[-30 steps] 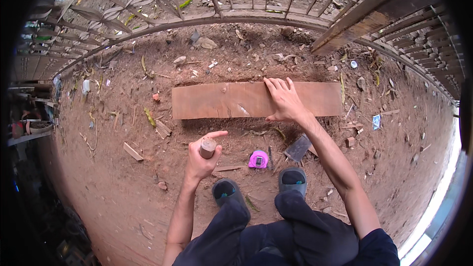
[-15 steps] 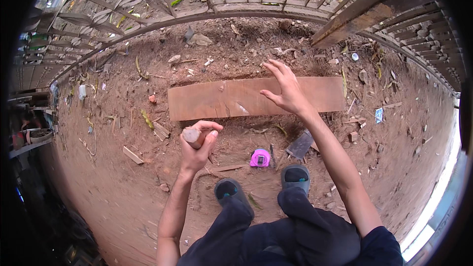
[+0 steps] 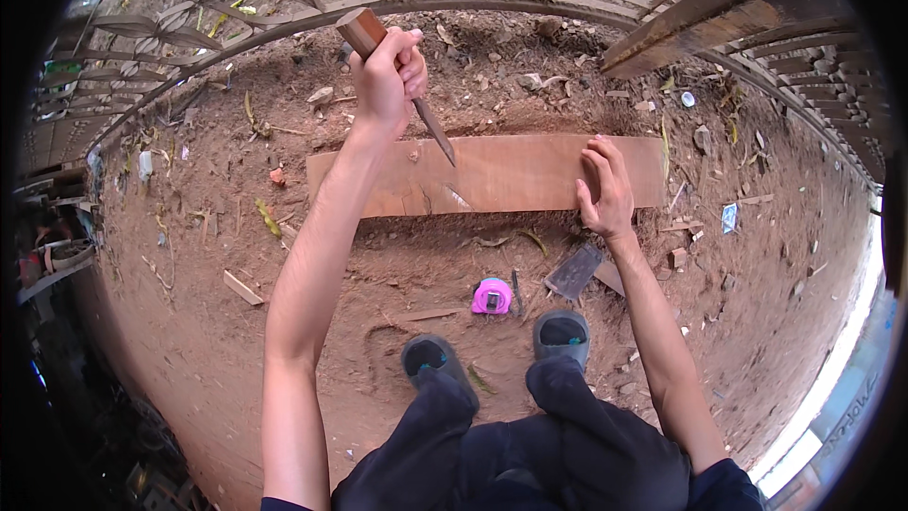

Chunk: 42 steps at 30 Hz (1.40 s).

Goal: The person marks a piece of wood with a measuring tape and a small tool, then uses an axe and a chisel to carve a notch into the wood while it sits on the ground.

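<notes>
Wrapped round the thick wooden handle of a chisel (image 3: 362, 30) is my left hand (image 3: 386, 85), held above the far side of the board. The chisel's narrow dark blade slants down to the right, its tip over the board's surface; I cannot tell whether it touches. A long reddish-brown wooden board (image 3: 511, 175) lies flat on the soil, with a pale chipped mark and a crack near its left middle. Toward the board's right end, my right hand (image 3: 608, 191) rests on it with fingers apart and slightly bent, holding nothing.
A pink tape measure (image 3: 492, 297) sits on the ground before my feet, beside a thin dark stick. A dark flat piece (image 3: 574, 272) lies to its right. Beyond the board runs a metal fence (image 3: 445, 2), with a wooden beam (image 3: 700, 28) leaning at the right. Scraps litter the soil.
My left hand has swung up and away over the board, bringing the chisel's blade into view. My right hand has moved right and down onto the board's right part.
</notes>
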### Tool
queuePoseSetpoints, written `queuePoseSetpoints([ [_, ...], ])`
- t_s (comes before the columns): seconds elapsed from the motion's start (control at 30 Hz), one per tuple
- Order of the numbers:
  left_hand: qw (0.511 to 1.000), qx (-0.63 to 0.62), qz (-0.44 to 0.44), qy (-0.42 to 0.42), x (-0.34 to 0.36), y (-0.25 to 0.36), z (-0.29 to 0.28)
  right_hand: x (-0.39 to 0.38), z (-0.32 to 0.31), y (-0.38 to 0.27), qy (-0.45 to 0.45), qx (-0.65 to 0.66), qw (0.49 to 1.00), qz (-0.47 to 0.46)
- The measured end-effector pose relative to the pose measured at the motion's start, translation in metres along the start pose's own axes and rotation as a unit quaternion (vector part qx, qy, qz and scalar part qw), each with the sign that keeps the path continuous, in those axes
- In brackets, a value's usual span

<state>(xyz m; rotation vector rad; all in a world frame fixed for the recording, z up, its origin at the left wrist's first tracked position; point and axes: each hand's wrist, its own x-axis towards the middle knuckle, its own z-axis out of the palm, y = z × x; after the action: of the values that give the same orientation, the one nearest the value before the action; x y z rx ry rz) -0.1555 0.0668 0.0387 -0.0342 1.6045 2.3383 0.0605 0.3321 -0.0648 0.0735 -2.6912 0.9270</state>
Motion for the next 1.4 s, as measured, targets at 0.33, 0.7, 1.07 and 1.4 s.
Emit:
queuePoseSetpoints([
  [0.33, 0.993, -0.089, -0.023, -0.08, 0.026, -0.026, -0.001, 0.002, -0.001, 0.001, -0.004, -0.016, 1.0, -0.015],
  [0.7, 0.989, -0.088, -0.012, -0.117, 0.035, -0.032, -0.002, 0.002, -0.001, 0.004, 0.002, -0.024, 0.999, -0.026],
  [1.07, 0.995, -0.074, 0.031, -0.065, 0.01, -0.034, 0.013, 0.0, -0.003, 0.002, -0.004, -0.022, 0.999, -0.024],
  [1.4, 0.988, -0.048, 0.096, -0.11, -0.025, -0.039, 0.04, 0.007, -0.033, -0.013, -0.089, -0.098, 0.99, -0.042],
])
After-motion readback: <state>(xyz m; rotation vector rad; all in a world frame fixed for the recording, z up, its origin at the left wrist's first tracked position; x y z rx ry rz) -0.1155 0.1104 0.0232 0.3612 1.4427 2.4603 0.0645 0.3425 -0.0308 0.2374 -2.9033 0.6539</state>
